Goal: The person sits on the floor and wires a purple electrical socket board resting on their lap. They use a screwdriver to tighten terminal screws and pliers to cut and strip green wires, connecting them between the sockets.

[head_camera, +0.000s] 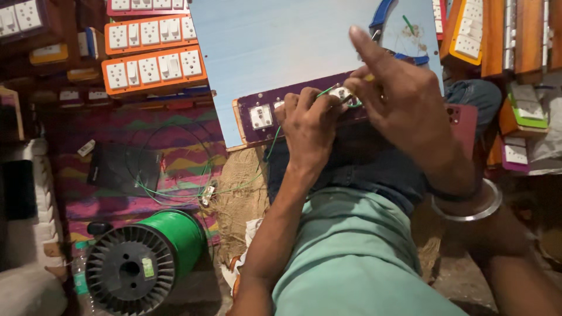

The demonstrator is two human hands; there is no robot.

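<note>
Purple switch board (263,114) on the lap at 12 o'clock. Left hand (307,126) clamps its near edge, fingers curled over the green wire (270,146). Right hand (404,99) pinches a small white switch part (341,93), index finger up. Wire looks thin and springy, best held near the end; board stiff and light, hold by the edges. Green wire spool (146,257) at 8 o'clock, orange switch boards (153,64) at 10. Slack wire loops could snag.
</note>
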